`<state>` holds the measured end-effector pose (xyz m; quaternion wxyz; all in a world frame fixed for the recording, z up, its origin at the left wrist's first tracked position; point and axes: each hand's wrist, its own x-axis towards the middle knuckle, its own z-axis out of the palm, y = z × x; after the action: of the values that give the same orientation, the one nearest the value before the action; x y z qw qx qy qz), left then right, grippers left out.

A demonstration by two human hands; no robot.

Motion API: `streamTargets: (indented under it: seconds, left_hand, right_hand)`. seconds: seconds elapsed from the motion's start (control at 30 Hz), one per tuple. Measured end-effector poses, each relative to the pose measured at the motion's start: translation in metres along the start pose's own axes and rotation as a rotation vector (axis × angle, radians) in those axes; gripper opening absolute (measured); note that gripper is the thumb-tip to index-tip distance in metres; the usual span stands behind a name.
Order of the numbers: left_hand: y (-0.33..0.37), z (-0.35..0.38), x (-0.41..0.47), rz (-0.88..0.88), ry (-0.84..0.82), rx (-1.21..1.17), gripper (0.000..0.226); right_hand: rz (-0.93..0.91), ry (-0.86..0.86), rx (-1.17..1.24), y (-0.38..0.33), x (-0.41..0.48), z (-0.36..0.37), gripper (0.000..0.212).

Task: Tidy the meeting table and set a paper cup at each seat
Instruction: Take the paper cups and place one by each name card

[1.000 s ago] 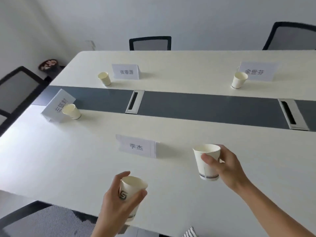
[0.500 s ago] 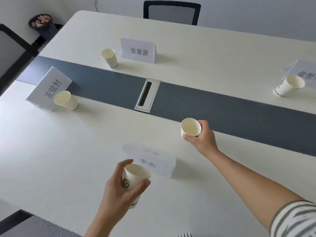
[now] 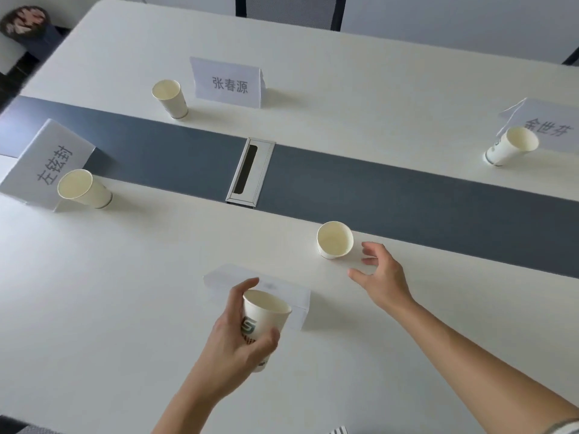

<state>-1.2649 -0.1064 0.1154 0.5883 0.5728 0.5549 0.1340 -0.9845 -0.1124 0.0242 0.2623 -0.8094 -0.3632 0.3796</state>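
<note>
My left hand (image 3: 233, 339) grips a white paper cup with a green logo (image 3: 263, 321) above the near side of the white table (image 3: 94, 308), just in front of a folded name card (image 3: 282, 292). My right hand (image 3: 380, 274) is open, fingers spread, a little to the right of a paper cup (image 3: 334, 240) standing upright beside the grey centre strip (image 3: 407, 195). Other cups stand at the seats: one at the far left card (image 3: 83, 188), one at the far middle card (image 3: 170, 98), one at the right card (image 3: 512, 146).
Name cards stand at the left (image 3: 47, 161), the far middle (image 3: 228, 83) and the right (image 3: 545, 125). A metal cable hatch (image 3: 250, 171) sits in the grey strip. A chair (image 3: 291, 7) stands at the far side.
My right hand has set its cup down by the grey strip, let go and drawn back a little. My left hand still holds its cup. The view has moved closer over the table.
</note>
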Motion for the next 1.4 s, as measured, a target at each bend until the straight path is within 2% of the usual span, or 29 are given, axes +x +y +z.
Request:
streamTargets:
  seconds: [0.1, 0.23, 0.37, 0.43, 0.6, 0.77, 0.87, 1.0, 1.13, 1.23, 1.33, 1.4]
  left_hand:
    - [0.009, 0.008, -0.002, 0.052, -0.139, 0.091, 0.082]
    - [0.024, 0.032, -0.012, 0.188, -0.253, 0.181, 0.088]
    - [0.044, 0.065, -0.040, 0.318, -0.346, 0.243, 0.078]
    - [0.049, 0.080, -0.060, 0.358, -0.384, 0.289, 0.071]
    - [0.047, 0.122, -0.119, 0.456, -0.529, 0.366, 0.065]
    - [0.031, 0.172, -0.185, 0.559, -0.677, 0.434, 0.058]
    - [0.015, 0.206, -0.230, 0.557, -0.762, 0.421, 0.053]
    - [0.000, 0.260, -0.285, 0.605, -0.867, 0.407, 0.054]
    - [-0.006, 0.324, -0.337, 0.668, -1.078, 0.472, 0.052]
    - [-0.011, 0.371, -0.362, 0.669, -1.247, 0.582, 0.042]
    - [-0.017, 0.418, -0.372, 0.573, -1.294, 0.729, 0.028]
    - [-0.022, 0.454, -0.375, 0.475, -1.327, 0.796, 0.022]
  right_hand:
    - [0.044, -0.002, 0.124, -0.004, -0.042, -0.023, 0.032]
    - [0.045, -0.068, 0.314, -0.015, -0.116, -0.050, 0.009]
    - [0.032, -0.128, 0.464, -0.011, -0.189, -0.066, 0.012]
    - [0.041, -0.076, 0.507, 0.002, -0.221, -0.073, 0.009]
    - [0.093, 0.043, 0.600, 0.051, -0.305, -0.087, 0.017]
    - [0.133, 0.253, 0.813, 0.111, -0.409, -0.091, 0.019]
    - [0.107, 0.339, 0.986, 0.143, -0.476, -0.093, 0.017]
    - [0.049, 0.396, 0.985, 0.182, -0.555, -0.093, 0.058]
    - [0.159, 0.645, 0.987, 0.225, -0.613, -0.097, 0.057]
    - [0.208, 0.874, 1.048, 0.261, -0.650, -0.107, 0.058]
    - [0.234, 1.077, 1.159, 0.303, -0.685, -0.123, 0.063]
    - [0.257, 1.178, 1.187, 0.333, -0.707, -0.138, 0.078]
